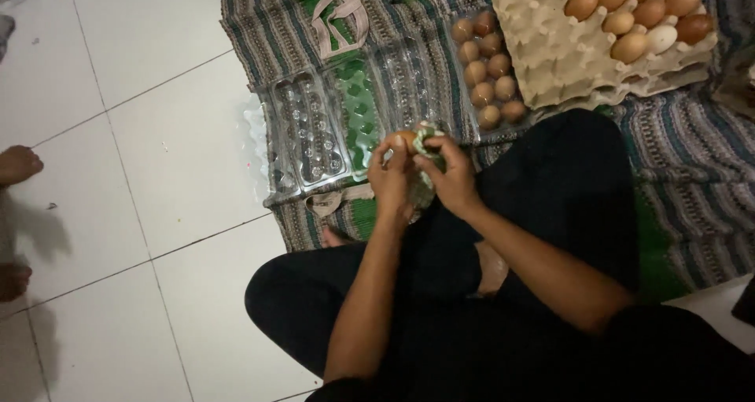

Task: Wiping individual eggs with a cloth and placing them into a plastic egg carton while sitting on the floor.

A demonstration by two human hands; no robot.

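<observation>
- The left hand [391, 175] has its fingers closed round a brown egg [404, 139], which sits at the fingertips, above the palm.
- The right hand [448, 178] pinches a green-and-white cloth [429, 138] against the egg's right side, fingers together on the fabric.
- Risk, as I judge it: pressing too hard with the cloth could crack the shell.
- A loose left grip could let the egg slip down onto the lap.
- Just beyond the grip lie an empty clear plastic tray [314, 130] and a filled one [487, 75]; a cardboard egg tray [550, 56] sits farther right.

Glossy clear plastic cartons [314, 130] lie on woven striped cloth [267, 24] beside matt pulp-paper tray [550, 64].
</observation>
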